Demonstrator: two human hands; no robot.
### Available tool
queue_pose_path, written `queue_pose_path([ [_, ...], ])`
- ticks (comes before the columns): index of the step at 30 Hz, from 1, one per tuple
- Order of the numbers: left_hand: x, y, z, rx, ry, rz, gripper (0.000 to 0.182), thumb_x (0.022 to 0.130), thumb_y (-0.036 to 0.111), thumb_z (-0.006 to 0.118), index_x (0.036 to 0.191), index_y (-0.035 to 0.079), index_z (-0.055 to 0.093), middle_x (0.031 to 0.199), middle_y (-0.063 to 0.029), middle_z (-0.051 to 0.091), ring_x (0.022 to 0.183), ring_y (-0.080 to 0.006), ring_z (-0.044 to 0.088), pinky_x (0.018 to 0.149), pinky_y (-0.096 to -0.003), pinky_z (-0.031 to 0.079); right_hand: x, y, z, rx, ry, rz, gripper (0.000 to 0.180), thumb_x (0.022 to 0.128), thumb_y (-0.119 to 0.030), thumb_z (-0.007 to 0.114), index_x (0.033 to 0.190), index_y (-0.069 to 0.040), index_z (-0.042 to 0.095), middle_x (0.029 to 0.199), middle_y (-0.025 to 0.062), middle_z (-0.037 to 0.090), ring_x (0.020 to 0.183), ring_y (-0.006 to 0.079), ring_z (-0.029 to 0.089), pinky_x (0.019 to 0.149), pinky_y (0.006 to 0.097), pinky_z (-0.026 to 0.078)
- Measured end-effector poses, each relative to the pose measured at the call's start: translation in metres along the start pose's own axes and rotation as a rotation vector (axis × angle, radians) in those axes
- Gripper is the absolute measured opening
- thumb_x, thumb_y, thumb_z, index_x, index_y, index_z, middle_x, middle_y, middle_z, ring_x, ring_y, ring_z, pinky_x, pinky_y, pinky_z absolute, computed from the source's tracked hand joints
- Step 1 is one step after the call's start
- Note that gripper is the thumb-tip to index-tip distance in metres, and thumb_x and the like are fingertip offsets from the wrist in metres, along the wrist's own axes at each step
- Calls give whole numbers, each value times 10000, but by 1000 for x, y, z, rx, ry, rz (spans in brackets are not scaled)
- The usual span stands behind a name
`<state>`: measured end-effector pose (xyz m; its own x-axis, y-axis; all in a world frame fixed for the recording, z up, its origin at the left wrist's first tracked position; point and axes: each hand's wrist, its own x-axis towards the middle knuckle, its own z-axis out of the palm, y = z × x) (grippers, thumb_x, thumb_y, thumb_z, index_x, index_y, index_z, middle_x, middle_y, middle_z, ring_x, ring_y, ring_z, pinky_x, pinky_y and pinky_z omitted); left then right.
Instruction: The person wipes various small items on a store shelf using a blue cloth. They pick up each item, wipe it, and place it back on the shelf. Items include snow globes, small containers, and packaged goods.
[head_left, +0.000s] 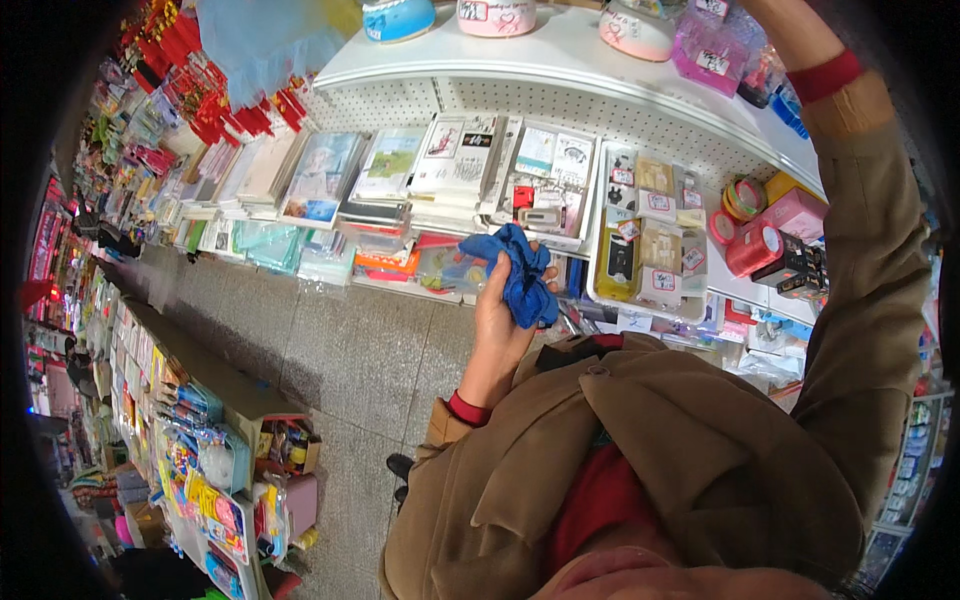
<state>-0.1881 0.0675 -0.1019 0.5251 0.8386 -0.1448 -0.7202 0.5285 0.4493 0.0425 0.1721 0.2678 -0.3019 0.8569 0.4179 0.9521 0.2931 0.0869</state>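
A crumpled blue cloth (517, 274) is gripped in my left hand (499, 322), in front of the lower shelf of stacked notebooks. My right arm reaches up past the upper shelf at the top right; only the wrist and part of my right hand (787, 22) show, and its fingers are out of view. Near that arm, on the upper shelf, stands a purple plastic box (705, 56) with a price tag. Right of the cloth, a white tray (701, 311) holds small packaged goods. A red spool of ribbon (754, 250) lies farther right.
Round blue and pink containers (496, 16) stand on the white upper shelf (525, 64). Red tasselled ornaments (217, 105) hang at the upper left. Across the tiled aisle (360, 360) is a display full of packaged goods, with a pink box (301, 504) at its end.
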Motion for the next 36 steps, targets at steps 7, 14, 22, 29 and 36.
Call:
queue_pose_path([
  [7,-8,4,-15,-52,-13,8,489,1022,429,532,1360,77,507,1214,-65,605,1009,-274,606,845,-401,519,37,-10,44,104,99,56,924,823,-491,733,1440,97,376,1358,340,533,1254,418,551,1054,432,442],
  [14,-9,7,-28,-82,-23,48,475,1018,422,540,1373,110,489,1210,-60,588,1002,-279,595,857,-403,503,65,-12,64,269,-17,142,1003,714,-467,828,1424,99,403,1341,324,553,1231,396,565,1030,413,458],
  [22,-8,12,-26,-74,9,21,480,1021,416,537,1364,83,494,1188,-72,594,992,-276,596,859,-395,500,62,-23,90,377,95,246,921,662,-419,872,1351,51,479,1193,263,643,1067,344,642,911,407,526],
  [29,-7,14,-27,-69,-7,53,483,1027,411,527,1349,53,501,1177,-85,597,990,-277,603,852,-396,504,61,-18,92,423,123,224,858,678,-370,862,1330,57,502,1179,252,651,1090,336,634,947,388,512],
  [36,-10,28,-10,58,67,191,528,1010,443,546,1338,31,510,1173,-98,609,987,-256,610,850,-386,503,47,-30,78,481,122,234,779,706,-357,847,1288,55,536,1168,232,658,1073,308,638,942,370,509],
])
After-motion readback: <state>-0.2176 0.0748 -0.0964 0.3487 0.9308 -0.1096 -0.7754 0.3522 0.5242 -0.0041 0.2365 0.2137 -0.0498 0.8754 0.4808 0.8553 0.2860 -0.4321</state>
